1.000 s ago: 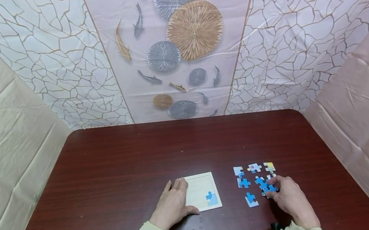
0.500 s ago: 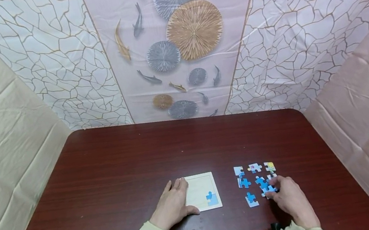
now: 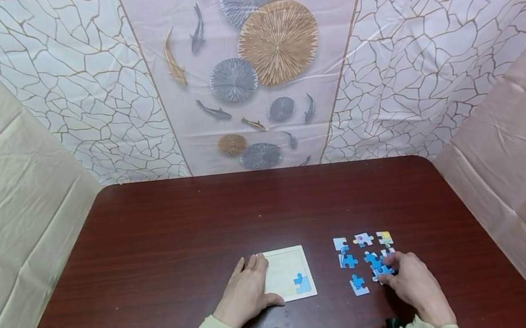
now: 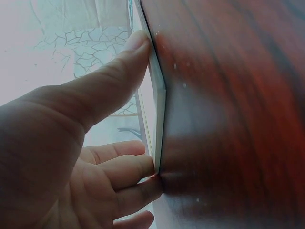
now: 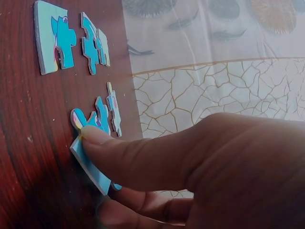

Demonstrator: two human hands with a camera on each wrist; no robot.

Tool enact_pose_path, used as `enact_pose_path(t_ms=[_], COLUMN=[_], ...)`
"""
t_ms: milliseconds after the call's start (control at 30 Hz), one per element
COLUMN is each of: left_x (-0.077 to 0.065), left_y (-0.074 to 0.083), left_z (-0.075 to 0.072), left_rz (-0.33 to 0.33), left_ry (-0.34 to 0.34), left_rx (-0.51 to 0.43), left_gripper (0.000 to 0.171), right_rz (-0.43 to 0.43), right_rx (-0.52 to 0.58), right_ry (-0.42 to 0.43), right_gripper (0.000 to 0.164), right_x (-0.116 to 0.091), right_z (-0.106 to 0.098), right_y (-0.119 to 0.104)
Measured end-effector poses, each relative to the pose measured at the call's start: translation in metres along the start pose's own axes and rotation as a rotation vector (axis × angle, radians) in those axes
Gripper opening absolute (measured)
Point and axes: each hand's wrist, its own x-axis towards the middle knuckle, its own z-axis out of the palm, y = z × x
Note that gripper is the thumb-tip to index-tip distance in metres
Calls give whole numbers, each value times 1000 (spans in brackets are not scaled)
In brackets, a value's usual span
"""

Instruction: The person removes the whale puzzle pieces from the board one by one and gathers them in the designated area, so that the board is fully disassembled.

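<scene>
My left hand (image 3: pixel 246 291) rests at the left side of a pale square puzzle tray (image 3: pixel 279 260), fingers laid along its edge. In the left wrist view, the thumb (image 4: pixel 138 40) presses on the near rim of the tray. Joined blue pieces (image 3: pixel 302 283) lie in its lower right corner. To the right, my right hand (image 3: pixel 416 284) pinches a blue and white puzzle piece (image 5: pixel 90 164) between thumb and fingers, low over the table. That piece overlaps another blue puzzle piece (image 3: pixel 371 258) just behind it. Part of the held piece is hidden by the thumb.
Several loose puzzle pieces lie around the right hand, among them one with a yellow picture (image 3: pixel 384 237) and a blue one (image 3: pixel 358 284) near the front. The dark red wooden table (image 3: pixel 160 233) ends at patterned cloth walls (image 3: pixel 121 95).
The puzzle piece in the right hand has turned slightly between the fingertips, while the hand has barely moved. My left hand and the tray stay put.
</scene>
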Motion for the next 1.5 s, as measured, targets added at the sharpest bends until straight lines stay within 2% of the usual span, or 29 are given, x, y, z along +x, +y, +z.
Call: enact_pose_path(t_ms=[367,733,1100,1200,1400,1500], left_x=[1,1,1,4,11,11], left_y=[1,-2,1,-6,-28,-31], left_z=[-1,2,-1,8,39,43], left_rz=[1,26,7,23,45,53], left_ry=[1,37,19,39,87,96], left_rx=[12,21,29,32,67,79], left_gripper=[92,94,97,97,99,99], right_rz=[-12,6,9,7,3,16], right_rx=[6,4,8,18,39,49], right_ry=[18,-2,2,8,45,70], right_gripper=[37,34,34,30,27,31], right_x=[0,1,1,0,-3,-5], right_z=[0,0,0,0,0,1], right_y=[1,1,1,1,-1,-7])
